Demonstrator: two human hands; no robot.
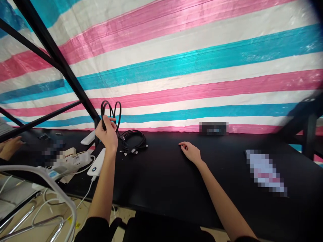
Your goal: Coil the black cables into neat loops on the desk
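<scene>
My left hand is raised above the black table, its fingers closed around a coiled black cable. The cable's loops stand up out of the grip, in front of the striped sheet. Just right of that wrist, a pile of black cables lies coiled on the tabletop, with several light-coloured plug ends around it. My right hand rests on the table with nothing in it; its index finger reaches out to the left and the other fingers bend loosely.
Left of my forearm lie a white power bank with a lead and a white power strip. Another person's hand is at far left. Black frame bars slant overhead. A blurred packet and dark box sit right.
</scene>
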